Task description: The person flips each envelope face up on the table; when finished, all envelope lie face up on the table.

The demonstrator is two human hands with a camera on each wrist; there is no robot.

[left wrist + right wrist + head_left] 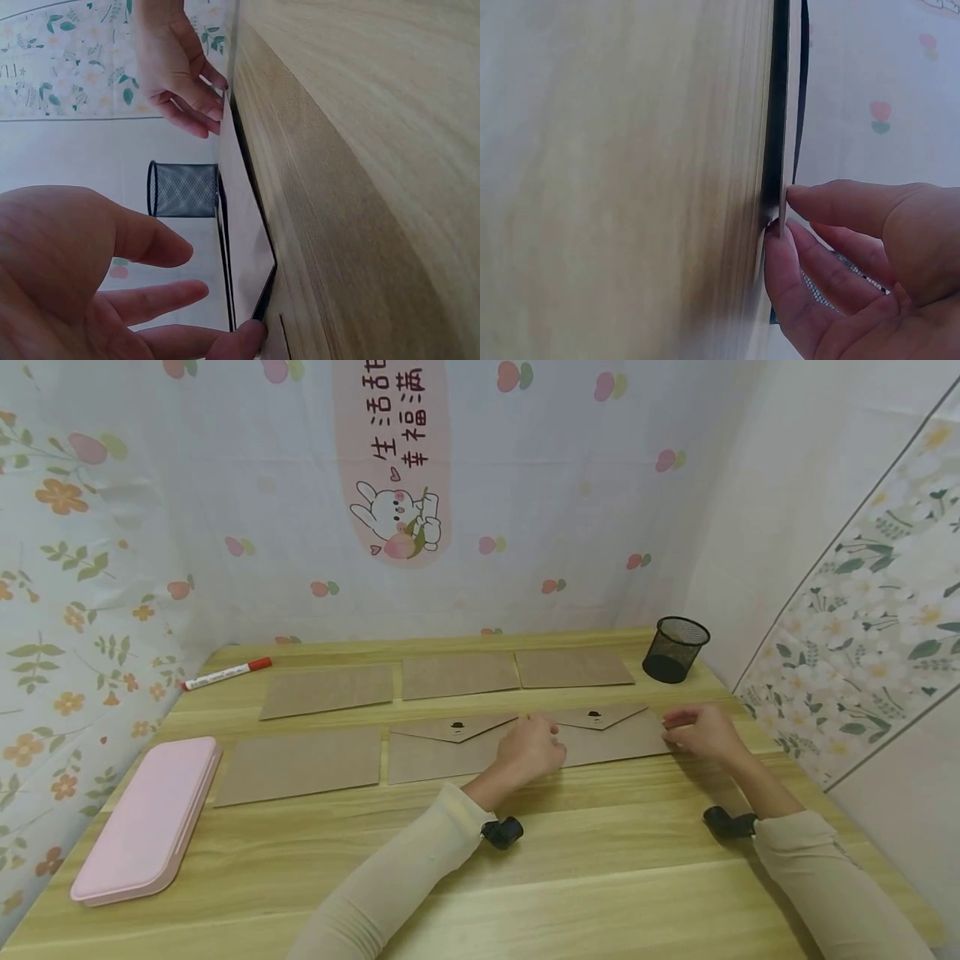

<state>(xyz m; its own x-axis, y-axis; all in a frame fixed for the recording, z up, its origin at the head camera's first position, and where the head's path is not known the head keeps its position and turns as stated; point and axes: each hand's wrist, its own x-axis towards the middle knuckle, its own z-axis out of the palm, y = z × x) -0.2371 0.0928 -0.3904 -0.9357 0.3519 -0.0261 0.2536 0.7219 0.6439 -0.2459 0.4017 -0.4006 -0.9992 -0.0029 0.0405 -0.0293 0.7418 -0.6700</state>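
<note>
In the head view, an envelope is being held between the left hand and the right hand, a mesh cup standing beyond the right grip. In the left wrist view, the envelope's left end is being pinched; in the right wrist view, its right edge is being narrowly pinched.

Left hand and right hand are pinching with bent fingers; both forearms are pointing forward, well apart.

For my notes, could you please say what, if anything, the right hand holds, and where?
The right hand pinches the front-right brown envelope by its right end.
</note>
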